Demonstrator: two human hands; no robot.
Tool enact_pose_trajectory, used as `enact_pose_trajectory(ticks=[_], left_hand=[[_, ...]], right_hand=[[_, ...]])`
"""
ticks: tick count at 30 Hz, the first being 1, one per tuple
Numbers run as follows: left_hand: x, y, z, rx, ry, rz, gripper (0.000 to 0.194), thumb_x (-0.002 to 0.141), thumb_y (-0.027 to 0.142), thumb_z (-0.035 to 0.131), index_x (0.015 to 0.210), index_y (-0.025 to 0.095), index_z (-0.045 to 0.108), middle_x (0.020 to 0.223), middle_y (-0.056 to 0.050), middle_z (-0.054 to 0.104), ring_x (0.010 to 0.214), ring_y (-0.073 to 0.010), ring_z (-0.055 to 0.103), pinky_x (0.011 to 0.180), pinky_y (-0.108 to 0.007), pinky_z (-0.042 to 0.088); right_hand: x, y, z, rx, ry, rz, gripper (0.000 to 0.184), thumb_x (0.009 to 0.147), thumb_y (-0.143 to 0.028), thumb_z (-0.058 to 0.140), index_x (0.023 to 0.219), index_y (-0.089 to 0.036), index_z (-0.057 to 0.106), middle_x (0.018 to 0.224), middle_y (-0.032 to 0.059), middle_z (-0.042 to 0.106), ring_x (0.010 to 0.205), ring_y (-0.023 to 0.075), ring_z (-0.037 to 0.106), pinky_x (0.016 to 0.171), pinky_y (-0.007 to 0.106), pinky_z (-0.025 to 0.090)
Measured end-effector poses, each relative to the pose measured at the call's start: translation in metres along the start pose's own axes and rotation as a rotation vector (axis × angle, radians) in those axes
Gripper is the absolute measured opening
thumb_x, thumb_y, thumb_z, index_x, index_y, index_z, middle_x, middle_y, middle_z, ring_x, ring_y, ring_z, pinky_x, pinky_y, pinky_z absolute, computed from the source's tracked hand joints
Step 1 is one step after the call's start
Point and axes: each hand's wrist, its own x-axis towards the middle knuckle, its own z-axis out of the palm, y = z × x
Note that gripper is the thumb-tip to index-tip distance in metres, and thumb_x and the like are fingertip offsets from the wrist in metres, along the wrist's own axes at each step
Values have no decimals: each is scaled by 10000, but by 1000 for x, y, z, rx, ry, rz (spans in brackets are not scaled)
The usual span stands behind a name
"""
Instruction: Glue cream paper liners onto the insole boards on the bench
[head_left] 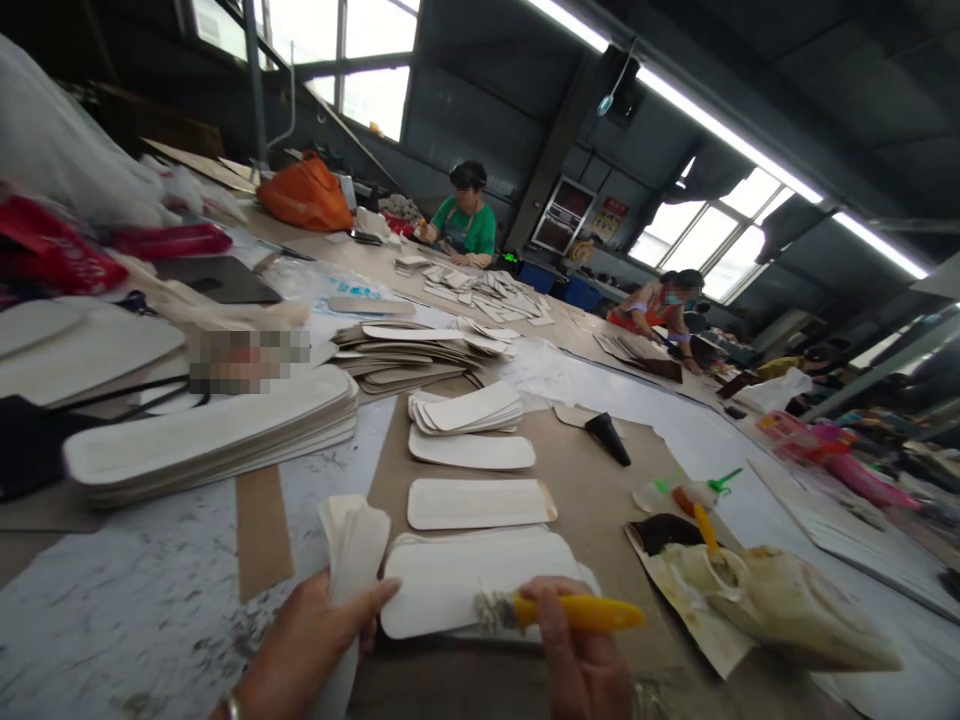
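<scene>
My left hand [315, 640] is closed around a small stack of white elongated pieces [351, 560], held upright at the table's near edge. My right hand [581, 655] grips a yellow-handled brush [577, 612], whose bristles rest on a white flat piece [465, 580] lying on brown paper [592, 490]. More white pieces lie in a row beyond it, one single piece [480, 503] and then a small pile [469, 410].
A glue-smeared bag with a second brush [750, 590] sits to the right, a black cone [609, 437] beyond. Stacks of white pieces [217, 435] stand at left. Two other people [465, 225] work at the far side of the long table.
</scene>
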Motion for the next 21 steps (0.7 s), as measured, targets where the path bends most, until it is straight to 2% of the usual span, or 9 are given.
enact_pose_trajectory(ticks=[3,5,6,7,9,11,13,16,21], left_hand=[[-2,1,-5,7,75,-4,379,648,539,508,432,228,491,438,-16,571,501,-209,566,578,-295,418],[-8,4,-8,-17,87,8,396,660,541,507,428,221,493,430,-14,558,498,-201,553,588,-297,418],[-12,6,-8,-53,70,17,410,667,541,509,420,214,493,431,-17,555,501,-193,547,597,-297,419],[-17,8,-8,-118,26,18,412,671,533,517,422,205,499,437,-18,555,496,-184,538,596,-296,419],[-27,13,-5,-308,-152,-8,381,670,495,550,458,180,530,457,-24,568,478,-163,522,566,-286,416],[-37,17,0,-494,-342,-56,335,649,459,608,519,153,571,487,-32,590,460,-146,515,524,-270,409],[-45,21,6,-583,-431,-81,342,623,452,665,543,127,594,496,-40,595,454,-133,515,509,-253,402],[-50,23,15,-611,-423,-87,370,594,456,720,580,102,616,479,-24,570,446,-114,504,498,-232,397],[-50,19,29,-660,-355,-78,378,540,418,778,642,85,631,487,-20,573,432,-105,490,445,-215,378]], right_hand=[[7,-7,-7,87,-2,32,379,817,-537,504,703,-195,622,765,50,630,832,206,599,779,288,477],[10,-10,-8,185,-73,77,410,818,-559,490,667,-192,594,719,43,613,834,206,597,836,321,458],[10,-11,-7,231,-121,116,415,818,-561,488,651,-191,574,670,31,593,787,197,599,815,320,465],[9,-12,-5,267,-170,161,411,818,-559,490,647,-191,556,615,14,563,715,182,593,756,305,479],[6,-17,1,326,-263,253,389,804,-554,515,680,-187,543,524,-21,501,570,147,545,604,262,469],[0,-22,10,380,-365,348,376,764,-550,571,723,-177,546,479,-51,461,453,107,463,472,221,407],[-6,-28,20,450,-492,454,388,698,-542,646,729,-167,546,459,-68,449,378,75,404,384,189,328],[-14,-31,31,566,-620,587,428,603,-531,724,697,-172,510,432,-57,492,341,83,445,336,167,267],[-18,-26,35,583,-586,656,481,569,-562,736,661,-176,464,380,-39,510,296,72,409,318,163,267]])
